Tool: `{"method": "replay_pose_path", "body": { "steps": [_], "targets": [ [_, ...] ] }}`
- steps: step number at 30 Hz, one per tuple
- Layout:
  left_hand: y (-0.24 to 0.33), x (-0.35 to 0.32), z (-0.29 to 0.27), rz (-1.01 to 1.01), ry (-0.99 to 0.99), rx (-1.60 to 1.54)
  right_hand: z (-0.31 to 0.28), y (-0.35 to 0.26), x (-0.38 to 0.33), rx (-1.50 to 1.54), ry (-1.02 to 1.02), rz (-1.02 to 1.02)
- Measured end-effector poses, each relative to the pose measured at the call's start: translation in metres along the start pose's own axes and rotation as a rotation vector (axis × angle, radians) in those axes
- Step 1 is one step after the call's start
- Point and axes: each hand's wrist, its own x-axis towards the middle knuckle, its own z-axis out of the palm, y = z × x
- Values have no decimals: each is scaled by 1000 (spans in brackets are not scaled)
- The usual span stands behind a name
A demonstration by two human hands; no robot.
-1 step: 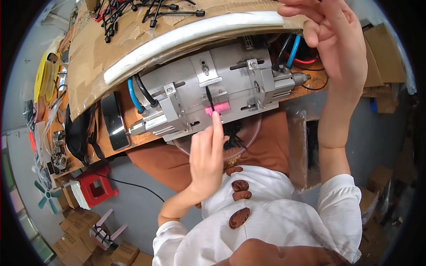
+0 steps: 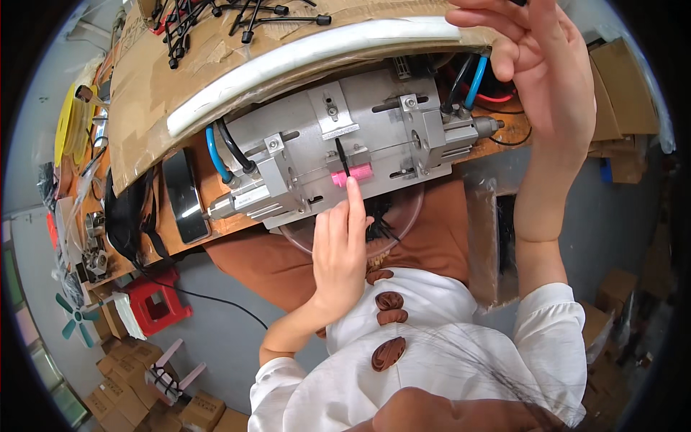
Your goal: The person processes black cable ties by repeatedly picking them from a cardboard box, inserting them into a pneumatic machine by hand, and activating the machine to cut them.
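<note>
My left hand [image 2: 340,248] reaches up from below with its index finger stretched out and the other fingers loosely bent. The fingertip touches the lower end of a thin black rod [image 2: 342,155], which lies across a pink cylindrical piece [image 2: 353,174]. Both are at the front middle of a grey metal fixture [image 2: 374,93] with clamp blocks on its left and right. High at the upper right is my right hand [image 2: 554,79], its fingers bent and partly cut off by the top edge. A small dark bit shows between these fingers; its kind cannot be made out.
A cardboard sheet [image 2: 144,93] with a white padded edge [image 2: 309,61] overhangs the fixture, bearing several black capped rods [image 2: 288,19]. Blue hoses [image 2: 217,155] rise at the fixture's sides. A phone [image 2: 186,194] lies left; a clear bowl [image 2: 414,216] sits below the fixture.
My left hand has shifted slightly right and up, its fingertip still at the black rod. At the top edge, a dark bit has come into sight between my right fingers.
</note>
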Motion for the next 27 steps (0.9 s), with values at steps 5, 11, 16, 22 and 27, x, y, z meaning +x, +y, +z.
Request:
{"method": "replay_pose_path", "body": {
  "steps": [5,11,16,22,27],
  "targets": [
    [4,3,15,-59,-18,70,-2,-8,-22,149,-44,42],
    [0,5,13,-69,-88,96,15,8,-58,-272,-4,-132],
    [-14,52,-32,34,-12,108,36,51,-123,-796,-165,-351],
    [-96,184,-73,162,202,167,60,95,-159,-855,-284,-216],
    [-93,198,-88,-54,-260,-25,64,108,-153,-842,-316,-147]
  ]
}}
